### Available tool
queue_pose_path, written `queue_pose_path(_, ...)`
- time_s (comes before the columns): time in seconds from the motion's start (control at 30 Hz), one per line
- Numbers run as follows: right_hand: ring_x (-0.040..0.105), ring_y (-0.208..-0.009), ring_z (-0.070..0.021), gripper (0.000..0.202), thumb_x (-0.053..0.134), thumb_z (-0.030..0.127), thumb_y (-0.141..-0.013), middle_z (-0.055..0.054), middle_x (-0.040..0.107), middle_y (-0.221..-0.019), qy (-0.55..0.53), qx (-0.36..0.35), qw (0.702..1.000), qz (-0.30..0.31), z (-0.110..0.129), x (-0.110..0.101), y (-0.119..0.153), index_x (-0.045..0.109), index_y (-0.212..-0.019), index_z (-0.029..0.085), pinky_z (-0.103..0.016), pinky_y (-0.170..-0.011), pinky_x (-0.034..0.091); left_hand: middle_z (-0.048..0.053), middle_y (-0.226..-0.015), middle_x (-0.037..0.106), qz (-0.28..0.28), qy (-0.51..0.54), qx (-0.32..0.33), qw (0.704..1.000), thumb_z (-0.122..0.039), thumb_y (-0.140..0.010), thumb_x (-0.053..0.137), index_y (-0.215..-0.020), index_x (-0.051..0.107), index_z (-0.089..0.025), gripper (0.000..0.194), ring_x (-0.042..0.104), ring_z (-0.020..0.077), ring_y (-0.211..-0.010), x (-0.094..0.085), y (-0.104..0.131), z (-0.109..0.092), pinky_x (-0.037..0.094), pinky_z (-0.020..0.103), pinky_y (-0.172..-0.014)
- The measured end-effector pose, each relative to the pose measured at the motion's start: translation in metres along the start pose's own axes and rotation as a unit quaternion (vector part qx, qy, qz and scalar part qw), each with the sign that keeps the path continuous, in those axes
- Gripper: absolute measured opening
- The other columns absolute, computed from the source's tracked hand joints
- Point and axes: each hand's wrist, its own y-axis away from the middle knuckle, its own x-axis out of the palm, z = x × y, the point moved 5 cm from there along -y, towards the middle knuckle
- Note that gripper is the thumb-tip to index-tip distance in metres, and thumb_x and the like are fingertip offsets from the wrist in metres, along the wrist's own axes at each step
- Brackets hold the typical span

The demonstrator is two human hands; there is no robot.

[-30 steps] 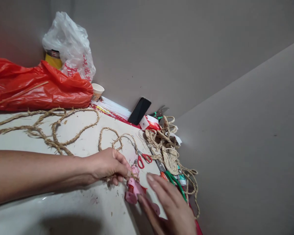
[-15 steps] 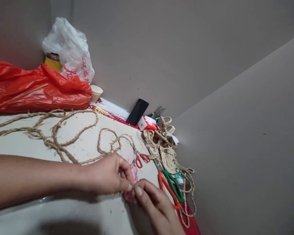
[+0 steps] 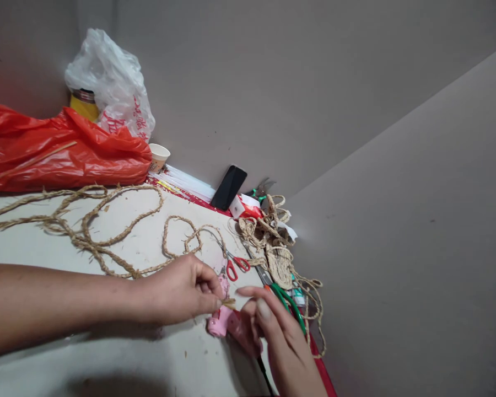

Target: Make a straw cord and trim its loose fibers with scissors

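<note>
My left hand (image 3: 190, 289) reaches in from the left, thumb and index finger pinched on a short tan straw strand (image 3: 228, 302). Its tip sticks out to the right. Just right of it is my right hand (image 3: 275, 325), apart from the strand, index finger stretched out and the other fingers loosely curled. I see nothing held in it. Below the strand lies a pink tool (image 3: 220, 324) that looks like a hot glue gun, with a black cord (image 3: 265, 375); my right fingers partly cover it. Red-handled scissors (image 3: 236, 266) lie just beyond my hands.
Braided straw rope (image 3: 95, 237) loops over the white tabletop (image 3: 37, 248). Large green-and-orange-handled scissors (image 3: 289, 303) and a pale rope bundle (image 3: 279, 264) are at the right edge. Farther back are a phone (image 3: 228, 187), pliers (image 3: 261, 190), a paper cup (image 3: 159, 157) and a red plastic bag (image 3: 66, 154).
My right hand has drawn away from the left fingertips to the right, its fingers parting. The strand's end and more of the pink tool now show. My left hand keeps its pinch.
</note>
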Motion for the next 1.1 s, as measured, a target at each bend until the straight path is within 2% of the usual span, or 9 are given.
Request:
queue_pose_path(0.1, 0.058, -0.071, -0.0153, 0.053, 0.059, 0.020, -0.085, -0.004, 0.062, -0.085, 0.277, -0.298, 0.908, -0.099, 0.022, -0.005, 0.014, 0.038, -0.133, 0.025, -0.025, -0.062, 0.046, -0.005, -0.046, 0.051, 0.005, 0.064, -0.086, 0.994, -0.020, -0.062, 0.060, -0.067, 0.064, -0.013, 0.009, 0.040, 0.0063, -0.042, -0.001, -0.003, 0.011, 0.029, 0.017, -0.041)
queue_pose_path(0.2, 0.060, -0.077, -0.0185, 0.051, 0.058, 0.011, -0.084, -0.008, 0.066, -0.092, 0.445, -0.426, 0.786, -0.060, 0.024, 0.009, 0.019, 0.044, -0.132, 0.022, -0.028, -0.065, 0.047, -0.003, -0.048, 0.056, 0.030, 0.106, -0.140, 0.984, -0.016, -0.055, 0.059, -0.060, 0.060, -0.014, 0.006, 0.042, 0.0065, -0.040, 0.003, -0.003, 0.016, 0.032, 0.018, -0.040)
queue_pose_path(0.33, 0.060, -0.073, -0.0184, 0.027, 0.047, 0.012, -0.088, -0.010, 0.066, -0.085, 0.445, -0.443, 0.779, 0.013, 0.024, 0.017, 0.015, 0.057, -0.112, 0.015, -0.028, -0.062, 0.047, -0.002, -0.052, 0.058, 0.051, 0.116, -0.162, 0.979, -0.017, -0.054, 0.060, -0.060, 0.059, -0.014, 0.006, 0.042, 0.0063, -0.040, 0.008, 0.000, 0.014, 0.034, 0.018, -0.041)
queue_pose_path(0.43, 0.056, -0.070, -0.0158, 0.021, 0.041, 0.014, -0.091, -0.007, 0.061, -0.079, 0.321, -0.332, 0.884, 0.072, 0.019, 0.020, 0.010, 0.060, -0.099, 0.017, -0.026, -0.061, 0.044, -0.004, -0.051, 0.053, 0.069, 0.047, -0.136, 0.987, -0.020, -0.060, 0.061, -0.065, 0.060, -0.015, 0.007, 0.040, 0.0068, -0.043, 0.010, 0.003, 0.011, 0.033, 0.018, -0.042)
queue_pose_path(0.53, 0.043, -0.051, -0.0091, 0.026, 0.044, 0.035, -0.093, 0.002, 0.047, -0.060, 0.044, -0.031, 0.990, 0.128, -0.006, 0.026, 0.006, 0.055, -0.078, 0.019, -0.020, -0.047, 0.035, -0.002, -0.056, 0.053, 0.051, -0.171, 0.052, 0.983, -0.017, -0.073, 0.054, -0.068, 0.058, -0.016, 0.006, 0.044, 0.0096, -0.051, 0.012, 0.008, -0.003, 0.035, 0.021, -0.048)
queue_pose_path(0.7, 0.016, -0.038, -0.0013, 0.034, 0.067, 0.040, -0.074, 0.009, 0.033, -0.055, -0.394, 0.294, 0.846, 0.205, -0.027, 0.049, 0.018, 0.041, -0.066, 0.020, -0.014, -0.035, 0.011, 0.008, -0.066, 0.059, 0.041, -0.530, 0.432, 0.729, -0.006, -0.080, 0.044, -0.070, 0.056, -0.016, 0.018, 0.048, 0.0178, -0.059, 0.032, 0.036, -0.020, 0.039, 0.030, -0.055)
queue_pose_path(0.77, 0.016, -0.038, -0.0005, 0.032, 0.066, 0.034, -0.075, 0.009, 0.033, -0.055, -0.439, 0.314, 0.812, 0.220, -0.026, 0.050, 0.020, 0.040, -0.064, 0.019, -0.013, -0.034, 0.011, 0.007, -0.065, 0.058, 0.026, -0.550, 0.452, 0.701, -0.006, -0.081, 0.043, -0.071, 0.056, -0.017, 0.019, 0.047, 0.0182, -0.057, 0.032, 0.038, -0.020, 0.039, 0.031, -0.053)
queue_pose_path(0.93, 0.017, -0.037, -0.0006, 0.032, 0.066, 0.033, -0.075, 0.009, 0.031, -0.054, -0.447, 0.327, 0.801, 0.228, -0.022, 0.053, 0.024, 0.040, -0.062, 0.018, -0.013, -0.034, 0.011, 0.006, -0.066, 0.059, 0.034, -0.526, 0.432, 0.732, -0.005, -0.079, 0.047, -0.072, 0.056, -0.015, 0.016, 0.049, 0.0171, -0.060, 0.033, 0.036, -0.017, 0.039, 0.029, -0.056)
queue_pose_path(1.1, 0.035, -0.040, -0.0046, 0.038, 0.049, 0.052, -0.087, 0.005, 0.043, -0.055, -0.180, 0.197, 0.957, 0.109, -0.020, 0.021, 0.022, 0.058, -0.078, 0.016, -0.016, -0.039, 0.030, 0.001, -0.062, 0.058, 0.033, -0.302, 0.266, 0.915, -0.011, -0.077, 0.051, -0.066, 0.057, -0.016, 0.014, 0.048, 0.0118, -0.060, 0.023, 0.020, -0.016, 0.038, 0.023, -0.059)
